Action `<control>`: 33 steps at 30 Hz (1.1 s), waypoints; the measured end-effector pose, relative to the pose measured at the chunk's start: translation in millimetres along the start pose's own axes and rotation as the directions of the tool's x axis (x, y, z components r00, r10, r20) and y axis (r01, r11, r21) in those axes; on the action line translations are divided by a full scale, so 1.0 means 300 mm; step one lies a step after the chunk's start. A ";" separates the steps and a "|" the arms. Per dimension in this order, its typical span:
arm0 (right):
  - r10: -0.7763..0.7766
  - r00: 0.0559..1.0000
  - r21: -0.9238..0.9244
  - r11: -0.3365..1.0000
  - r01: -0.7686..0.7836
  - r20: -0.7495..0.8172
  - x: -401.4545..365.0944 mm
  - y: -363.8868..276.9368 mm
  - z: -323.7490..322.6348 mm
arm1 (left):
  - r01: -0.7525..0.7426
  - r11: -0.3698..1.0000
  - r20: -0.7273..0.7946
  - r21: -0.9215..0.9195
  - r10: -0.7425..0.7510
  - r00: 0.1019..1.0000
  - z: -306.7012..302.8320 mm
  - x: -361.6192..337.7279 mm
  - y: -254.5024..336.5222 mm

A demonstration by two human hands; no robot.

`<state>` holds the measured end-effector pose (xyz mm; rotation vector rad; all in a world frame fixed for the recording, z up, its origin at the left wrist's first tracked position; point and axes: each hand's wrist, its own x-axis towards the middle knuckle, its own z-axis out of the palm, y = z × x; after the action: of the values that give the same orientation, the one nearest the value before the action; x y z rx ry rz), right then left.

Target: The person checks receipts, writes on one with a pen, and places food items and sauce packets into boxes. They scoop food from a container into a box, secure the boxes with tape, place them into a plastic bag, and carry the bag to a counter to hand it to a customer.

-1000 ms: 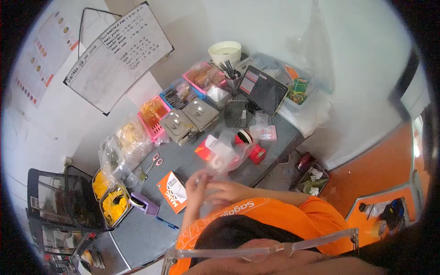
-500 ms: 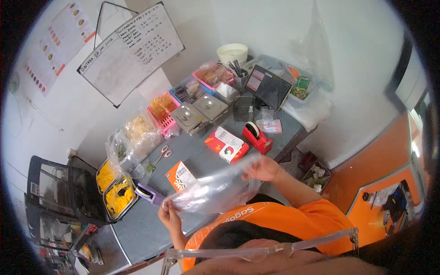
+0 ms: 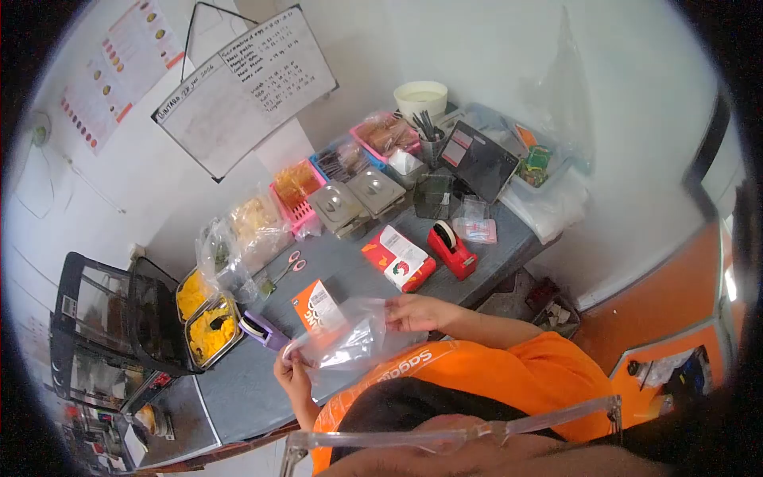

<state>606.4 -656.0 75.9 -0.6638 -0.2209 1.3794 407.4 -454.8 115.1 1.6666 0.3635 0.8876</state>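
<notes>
A clear plastic bag (image 3: pixel 362 350) is stretched between my two hands, low over the grey table. My left hand (image 3: pixel 294 378) pinches its left edge. The right edge is held by my right hand (image 3: pixel 415 313), whose fingers point left across the plastic. Just behind the bag lies an orange and white box (image 3: pixel 315 306), partly covered by the bag. A purple tape dispenser (image 3: pixel 264 329) stands close to my left hand. Beyond my right hand are a red and white packet (image 3: pixel 399 258) and a red tape dispenser (image 3: pixel 451 250).
Scissors (image 3: pixel 288 268) lie mid-table. Metal trays of yellow food (image 3: pixel 213 334) sit at the left by a dark-framed case (image 3: pixel 91 326). Along the wall are lidded steel containers (image 3: pixel 338 207), a pink basket (image 3: pixel 296 208), a tablet (image 3: pixel 479 161) and a white bucket (image 3: pixel 421 97).
My right hand has moved left and down, toward my left hand, and the bag between them has slackened. The whole view has shifted slightly.
</notes>
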 end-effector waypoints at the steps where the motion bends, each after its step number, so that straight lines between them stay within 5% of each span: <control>1: 0.002 1.000 0.000 1.000 -0.002 -0.002 0.003 0.005 -0.021 | -0.032 0.999 -0.057 0.019 0.033 0.998 0.021 0.011 -0.001; 3: 0.063 0.990 -0.035 0.998 -0.059 0.129 0.010 0.030 -0.074 | -0.056 0.998 -0.115 0.038 0.060 0.992 0.062 0.031 0.000; 7: 0.130 0.991 -0.244 0.963 -0.116 0.043 -0.056 -0.009 -0.010 | -0.011 0.996 -0.232 0.093 0.033 0.972 0.117 0.062 -0.001; 10: 0.035 0.998 -0.129 0.991 -0.028 0.049 -0.066 -0.025 0.010 | 0.006 0.983 -0.249 0.183 0.040 0.968 0.144 0.068 0.003; 12: -0.102 0.994 -0.322 0.941 0.107 0.035 -0.046 -0.018 -0.030 | 0.016 0.975 -0.267 0.224 0.046 0.963 0.161 0.073 0.008; 17: -0.092 0.995 -0.430 0.900 0.071 -0.028 -0.038 -0.033 -0.046 | -0.005 0.963 -0.303 0.270 0.090 0.949 0.164 0.078 0.004; 19: -0.018 1.000 -0.739 0.674 -0.002 -0.018 -0.081 -0.105 0.035 | 0.072 0.966 -0.319 0.246 0.011 0.948 0.147 0.073 0.017; 21: -0.092 0.995 -0.749 0.655 0.098 0.049 -0.054 -0.082 0.000 | 0.149 0.964 -0.330 0.221 -0.069 0.942 0.135 0.075 -0.001; 23: -0.168 0.979 -0.751 0.631 0.197 0.116 -0.041 -0.064 -0.003 | -0.172 0.847 -0.380 0.503 0.395 0.837 0.138 0.094 -0.085; 24: -0.151 0.988 -0.663 0.742 0.095 -0.029 -0.037 -0.057 0.014 | -0.168 0.846 -0.382 0.507 0.395 0.835 0.149 0.084 -0.102; 26: -0.106 0.980 -0.550 0.835 -0.003 -0.167 -0.016 -0.032 0.039 | -0.153 0.835 -0.301 0.529 0.354 0.886 0.206 0.033 -0.134; 28: -0.211 0.966 -0.528 0.843 0.102 -0.150 0.015 0.011 0.053 | -0.374 0.723 0.290 0.581 0.245 0.925 0.333 0.015 0.105; 30: -0.275 0.954 -0.578 0.800 0.160 -0.116 0.067 0.087 -0.022 | -0.004 0.942 0.339 0.335 -0.117 0.934 0.392 -0.013 0.066; 33: -0.335 0.941 -0.650 0.727 0.220 -0.056 0.068 0.089 -0.045 | 0.104 0.943 0.260 0.317 -0.191 0.946 0.347 -0.030 -0.051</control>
<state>595.4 -639.5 45.6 -1.2587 -0.6484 0.9265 479.2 -528.5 91.4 1.9879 0.4329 0.4813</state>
